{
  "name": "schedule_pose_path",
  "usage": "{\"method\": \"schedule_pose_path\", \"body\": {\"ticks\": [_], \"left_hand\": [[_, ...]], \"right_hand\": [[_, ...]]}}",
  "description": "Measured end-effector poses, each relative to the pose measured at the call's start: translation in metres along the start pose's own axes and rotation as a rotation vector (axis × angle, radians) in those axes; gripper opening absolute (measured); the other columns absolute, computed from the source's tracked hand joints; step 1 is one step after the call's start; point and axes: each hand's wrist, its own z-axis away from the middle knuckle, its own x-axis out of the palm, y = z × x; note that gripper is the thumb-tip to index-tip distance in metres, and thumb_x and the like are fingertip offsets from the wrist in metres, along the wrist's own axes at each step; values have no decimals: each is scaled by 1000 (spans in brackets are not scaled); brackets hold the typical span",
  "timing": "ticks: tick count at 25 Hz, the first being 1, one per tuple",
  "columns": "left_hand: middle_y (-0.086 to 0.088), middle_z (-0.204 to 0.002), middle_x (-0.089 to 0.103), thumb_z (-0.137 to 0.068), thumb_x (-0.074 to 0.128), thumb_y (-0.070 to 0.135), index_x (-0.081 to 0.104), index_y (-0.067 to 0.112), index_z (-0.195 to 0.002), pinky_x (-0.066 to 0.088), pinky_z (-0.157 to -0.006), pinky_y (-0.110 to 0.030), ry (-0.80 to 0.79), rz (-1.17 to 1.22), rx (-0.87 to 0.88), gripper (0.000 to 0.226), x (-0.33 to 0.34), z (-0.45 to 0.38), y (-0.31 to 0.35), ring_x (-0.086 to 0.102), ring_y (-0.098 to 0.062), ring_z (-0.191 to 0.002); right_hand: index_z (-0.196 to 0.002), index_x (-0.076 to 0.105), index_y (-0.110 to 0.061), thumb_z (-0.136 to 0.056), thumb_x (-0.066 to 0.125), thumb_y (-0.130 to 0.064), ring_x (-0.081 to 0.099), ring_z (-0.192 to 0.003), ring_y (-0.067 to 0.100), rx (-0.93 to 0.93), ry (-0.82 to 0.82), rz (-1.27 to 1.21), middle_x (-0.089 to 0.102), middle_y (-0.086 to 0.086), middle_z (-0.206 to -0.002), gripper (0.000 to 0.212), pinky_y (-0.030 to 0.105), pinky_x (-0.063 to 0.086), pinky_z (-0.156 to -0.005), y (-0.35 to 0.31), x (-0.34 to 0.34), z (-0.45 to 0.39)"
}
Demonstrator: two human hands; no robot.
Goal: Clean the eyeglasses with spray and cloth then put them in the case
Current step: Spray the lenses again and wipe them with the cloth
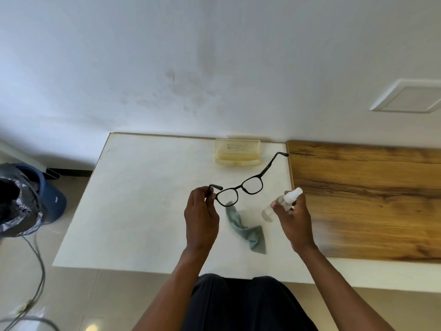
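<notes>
Black-framed eyeglasses (241,187) hang above the white table (143,199), their arms unfolded. My left hand (201,216) pinches the frame at its left hinge. My right hand (294,220) grips a small clear spray bottle (281,204) with a white nozzle, just right of the lenses. A blue-grey cleaning cloth (248,230) lies crumpled on the table between my hands. The yellowish translucent case (237,152) stands open at the table's far edge, against the wall.
A wood-grain surface (370,199) adjoins the white table on the right. A blue bin (31,199) lined with a black bag stands on the floor at the left, with a grey cable (39,271) beside it. The white wall (214,68) rises behind the table.
</notes>
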Motion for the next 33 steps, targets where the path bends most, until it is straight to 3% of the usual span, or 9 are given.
{"method": "schedule_pose_path", "body": {"ticks": [4,8,11,14,16,17,19,22,33], "left_hand": [[-16,-91,64,-87,52,-7,57,-4,-93,41,-71,-17,12,17,32,8,0,-4,3,62,-29,-82],[-15,-90,64,-86,54,-6,58,-3,-93,46,-70,-25,25,22,64,8,-4,-6,8,62,-27,-83],[-15,-88,65,-85,54,-7,58,-3,-90,50,-64,-33,26,35,122,8,-7,-7,12,62,-23,-81],[-15,-87,65,-84,53,-7,58,-3,-89,48,-65,-29,20,49,169,8,-9,-7,15,59,-17,-81],[-14,-87,65,-84,52,-5,58,-3,-89,48,-65,-29,14,54,183,8,-9,-7,16,60,-19,-80],[-14,-87,65,-85,51,-3,58,-3,-89,48,-65,-27,11,54,189,8,-9,-6,17,60,-18,-80],[-13,-87,64,-85,50,0,58,-2,-88,45,-65,-19,-5,45,204,9,-9,-4,17,57,-12,-81],[-12,-89,64,-85,50,-1,59,-1,-89,41,-66,-12,-29,28,224,9,-9,-2,18,55,-10,-83],[-12,-88,64,-85,52,-2,59,-1,-89,38,-65,-5,-33,30,217,8,-7,-2,18,54,-10,-82]], "right_hand": [[-113,38,-32,-90,51,-3,59,-75,21,-23,-221,-286,56,4,-86,40,35,52,-66,-23,4,24],[-120,35,-30,-87,52,-1,60,-59,15,-126,-297,-201,54,11,-83,47,38,56,-56,-39,13,34],[-115,29,-55,-79,54,-15,56,-49,13,-168,-333,-216,52,13,-83,60,28,52,-48,-47,18,40],[-117,25,-64,-76,52,-23,53,-47,8,-268,-267,-37,53,-5,-72,64,23,49,-46,-48,23,43],[-125,28,-54,-79,53,-22,52,-54,4,-387,-220,163,59,-11,-77,61,15,41,-52,-49,26,42],[-131,30,-43,-82,54,-20,53,-60,4,-427,-213,261,63,-4,-85,60,15,40,-55,-49,28,42],[-137,29,-31,-85,53,-20,59,-72,19,-471,-212,449,64,10,-95,59,24,45,-59,-50,31,40],[-140,23,-29,-87,50,-22,60,-80,28,-476,-243,608,60,12,-94,60,35,50,-68,-50,37,38],[-136,25,-26,-86,52,-19,61,-80,29,-469,-223,567,62,13,-95,57,35,50,-67,-54,40,39]]}}
